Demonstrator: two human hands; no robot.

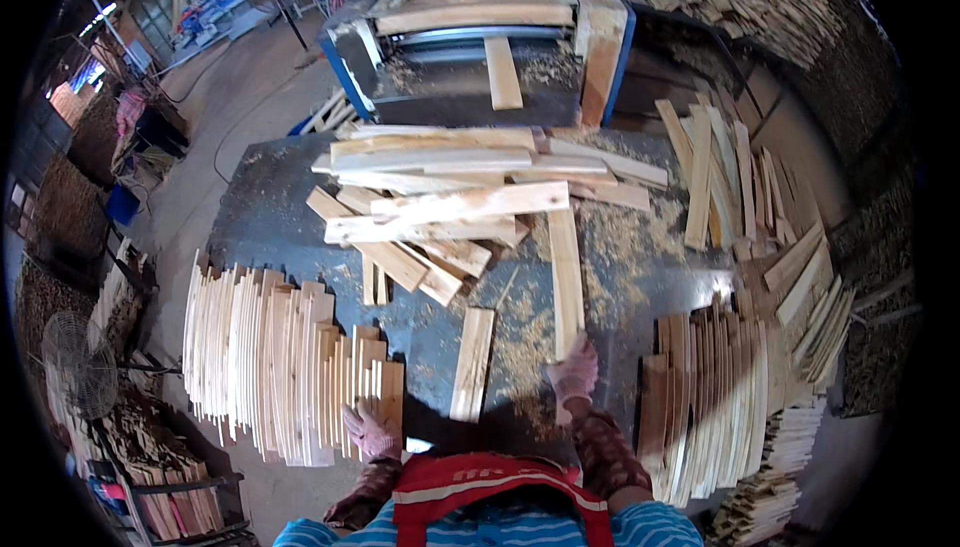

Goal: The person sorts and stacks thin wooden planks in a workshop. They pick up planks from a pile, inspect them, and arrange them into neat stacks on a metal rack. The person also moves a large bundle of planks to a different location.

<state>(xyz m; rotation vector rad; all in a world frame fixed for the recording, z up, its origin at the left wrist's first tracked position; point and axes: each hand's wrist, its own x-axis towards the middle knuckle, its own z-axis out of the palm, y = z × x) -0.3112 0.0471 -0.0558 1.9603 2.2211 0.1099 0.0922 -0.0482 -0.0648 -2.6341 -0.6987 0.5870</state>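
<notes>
My right hand (574,374), in a pinkish glove, is closed around the near part of a long wooden board (566,272). The board lies lengthwise on the dark table, its far end at a messy pile of boards (440,202). My left hand (371,433), also gloved, rests with fingers spread against the near side of a row of boards (270,357) standing on edge at the table's left. Between my hands a shorter board (473,364) lies flat by itself.
Beyond the table stands a planer-like machine (480,32) with a board (503,73) sticking out of it. Sawdust (620,257) covers parts of the table (260,187). Another row of boards (700,397) stands at the right, with leaning boards (715,172) beyond. A fan (80,364) is far left.
</notes>
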